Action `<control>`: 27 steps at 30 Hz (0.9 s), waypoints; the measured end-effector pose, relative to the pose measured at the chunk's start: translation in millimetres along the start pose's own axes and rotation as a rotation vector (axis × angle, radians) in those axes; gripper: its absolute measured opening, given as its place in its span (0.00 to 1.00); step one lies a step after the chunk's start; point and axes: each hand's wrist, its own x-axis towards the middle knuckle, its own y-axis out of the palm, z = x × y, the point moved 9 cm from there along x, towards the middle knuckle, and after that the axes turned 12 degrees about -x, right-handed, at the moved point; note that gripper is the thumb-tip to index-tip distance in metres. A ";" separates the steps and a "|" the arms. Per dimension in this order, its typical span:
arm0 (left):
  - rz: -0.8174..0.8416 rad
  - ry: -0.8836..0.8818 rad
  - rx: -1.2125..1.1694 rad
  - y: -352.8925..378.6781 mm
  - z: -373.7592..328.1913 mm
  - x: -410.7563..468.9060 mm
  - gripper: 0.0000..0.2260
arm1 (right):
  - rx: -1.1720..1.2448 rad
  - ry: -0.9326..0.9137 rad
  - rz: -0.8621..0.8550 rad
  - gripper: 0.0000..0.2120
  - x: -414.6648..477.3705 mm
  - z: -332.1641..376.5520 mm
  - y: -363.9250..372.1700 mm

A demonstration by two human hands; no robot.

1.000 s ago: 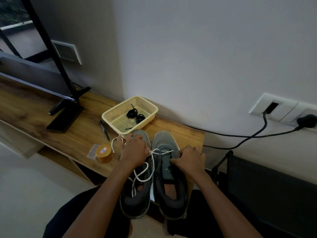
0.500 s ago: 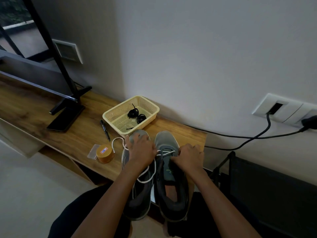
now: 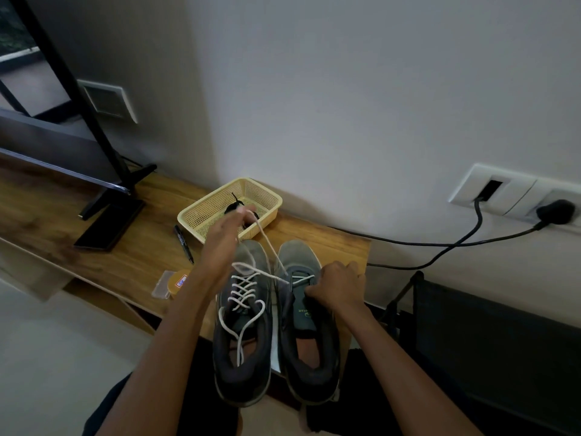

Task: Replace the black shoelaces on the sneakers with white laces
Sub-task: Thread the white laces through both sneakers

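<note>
The right sneaker [image 3: 309, 350] sits at the desk's [image 3: 110, 256] right end, heel overhanging the near edge, with the right hand [image 3: 338, 287] gripping its tongue. The left hand [image 3: 223, 243] pinches the white lace [image 3: 267, 243] taut above. Too hard a pull could whip the short end out, or tip the shoe off.

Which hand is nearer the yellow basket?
Left. The left hand, pinching the white lace, hovers at the basket's near rim; the right hand holds the right sneaker, farther back.

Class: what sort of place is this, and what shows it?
Probably a room in a home: a long wooden wall desk, a black flat screen on its stand, and white wall sockets.
</note>
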 end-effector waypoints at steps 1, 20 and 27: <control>-0.047 0.029 -0.079 -7.8 -5.1 0.4 0.16 | 0.000 0.001 0.001 0.16 0.4 -0.5 0.4; -0.356 0.552 -0.490 -97.8 -116.8 -32.0 0.06 | 0.102 -0.047 0.054 0.11 1.7 0.7 3.9; -0.322 0.676 -0.352 -93.6 -145.0 -45.6 0.10 | 0.134 -0.050 0.053 0.12 2.8 0.7 5.3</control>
